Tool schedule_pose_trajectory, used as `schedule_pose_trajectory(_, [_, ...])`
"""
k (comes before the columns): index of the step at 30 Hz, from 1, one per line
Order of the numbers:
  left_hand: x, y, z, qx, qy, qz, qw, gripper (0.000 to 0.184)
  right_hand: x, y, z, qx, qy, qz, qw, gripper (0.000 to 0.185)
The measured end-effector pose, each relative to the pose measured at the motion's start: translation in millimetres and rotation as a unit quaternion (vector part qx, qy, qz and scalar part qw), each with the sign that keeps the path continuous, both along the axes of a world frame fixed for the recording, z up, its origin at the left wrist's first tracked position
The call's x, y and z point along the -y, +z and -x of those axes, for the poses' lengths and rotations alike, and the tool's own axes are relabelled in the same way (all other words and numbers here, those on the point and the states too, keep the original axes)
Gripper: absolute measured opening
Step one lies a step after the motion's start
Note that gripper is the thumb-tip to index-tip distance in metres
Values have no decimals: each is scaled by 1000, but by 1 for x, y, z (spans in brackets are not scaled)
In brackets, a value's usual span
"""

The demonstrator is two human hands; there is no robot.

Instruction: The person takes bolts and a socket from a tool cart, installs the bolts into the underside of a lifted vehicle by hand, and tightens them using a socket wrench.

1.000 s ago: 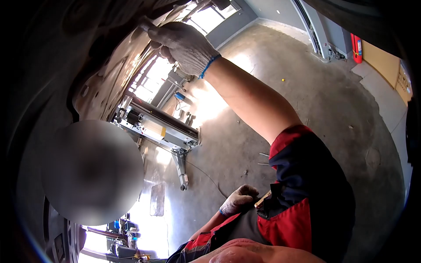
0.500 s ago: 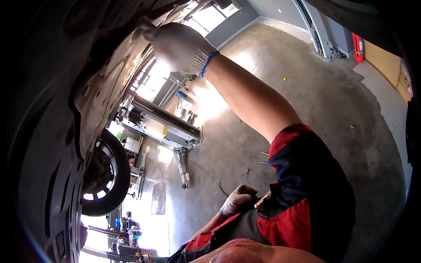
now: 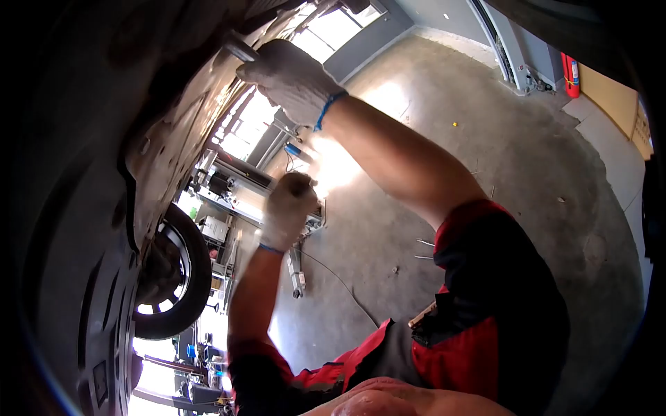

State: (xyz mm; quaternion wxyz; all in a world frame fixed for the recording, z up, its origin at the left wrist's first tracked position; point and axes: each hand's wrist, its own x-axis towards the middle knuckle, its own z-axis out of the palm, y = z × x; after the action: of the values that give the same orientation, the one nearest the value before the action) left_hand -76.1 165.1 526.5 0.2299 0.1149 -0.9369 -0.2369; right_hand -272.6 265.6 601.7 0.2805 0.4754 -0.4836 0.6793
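My right hand (image 3: 295, 80), in a whitish knit glove with a blue cuff, is raised to the underside of a lifted car (image 3: 173, 118). Its fingers are closed round the near end of a grey metal cylindrical piece (image 3: 241, 48), whose far end meets the dark underbody. Whether that piece is a tool or part of the car, I cannot tell. Lower down, my left hand (image 3: 286, 211), gloved alike, is in mid-air with curled fingers, somewhat blurred. A dark patch shows at its fingertips; what it holds, if anything, I cannot make out.
A car wheel (image 3: 198, 277) hangs at the left. Behind it are a lift post (image 3: 239, 173) and a lift arm (image 3: 296, 270). A cable (image 3: 340, 281) crosses the concrete floor (image 3: 388, 222). A red fire extinguisher (image 3: 570, 75) stands far right, beside a tan panel (image 3: 607, 97).
My left hand has risen from near my waist to below my right hand. My right hand has shifted slightly, and more of the metal piece shows.
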Motion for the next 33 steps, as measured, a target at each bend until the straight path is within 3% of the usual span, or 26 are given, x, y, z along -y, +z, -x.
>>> schedule_pose_trajectory(1, [-11, 31, 13, -2, 33, 179, 983, 22, 0, 1, -1, -3, -50, -7, 999, 13])
schedule_pose_trajectory(3, [-13, 78, 36, -26, 13, 355, 935, 24, 2, -4, -7, -47, -151, 40, 987, 13])
schedule_pose_trajectory(4, [-10, 96, 47, -58, -29, 495, 867, 24, -8, -9, -22, -31, -168, 85, 982, 17])
schedule_pose_trajectory(5, [-9, 111, 56, -88, -69, 621, 776, 24, -15, -4, -32, 34, -137, 30, 990, 25])
schedule_pose_trajectory(6, [-20, 126, 61, -52, -65, 680, 728, 23, -16, -1, -29, 88, -56, 34, 994, 25])
schedule_pose_trajectory(8, [-22, 145, 66, -31, -67, 767, 637, 20, -17, 2, -20, 74, -44, 60, 994, 25])
schedule_pose_trajectory(10, [-22, 169, 68, 2, -80, 825, 559, 16, -14, -2, -12, -60, -180, 100, 977, 24])
schedule_pose_trajectory(12, [-33, 187, 68, 29, -72, 891, 448, 10, -9, -7, -13, -3, -47, 110, 993, 24])
schedule_pose_trajectory(14, [-17, 188, 78, 43, -55, 913, 401, 7, -4, -11, -11, -45, -128, 117, 984, 24])
schedule_pose_trajectory(15, [-10, 188, 80, 49, -46, 923, 378, 7, -6, -9, -17, 53, -17, 149, 987, 24])
schedule_pose_trajectory(17, [-12, 195, 78, 23, -63, 911, 407, 8, -11, -2, -40, 243, 206, 201, 926, 24])
schedule_pose_trajectory(18, [-14, 197, 77, 11, -72, 904, 421, 9, -12, -1, -42, 254, 198, 183, 929, 26])
schedule_pose_trajectory(23, [-5, 200, 79, -8, -113, 917, 382, 7, 21, -4, -28, 148, 95, 227, 958, 25])
schedule_pose_trajectory(24, [-4, 201, 78, 6, -108, 921, 373, 7, 1, 1, -38, 234, 291, 250, 893, 24])
schedule_pose_trajectory(25, [-4, 202, 79, 19, -101, 926, 364, 6, -11, 4, -44, 306, 472, 260, 785, 22])
schedule_pose_trajectory(28, [-10, 197, 81, -11, -107, 907, 407, 5, -6, 0, -47, 246, 331, 312, 856, 23])
schedule_pose_trajectory(31, [-6, 197, 83, 17, -76, 916, 394, 6, -18, -2, -43, 309, 435, 220, 816, 24])
schedule_pose_trajectory(33, [-1, 198, 85, 30, -66, 926, 370, 7, -8, -1, -40, 285, 485, 280, 778, 24])
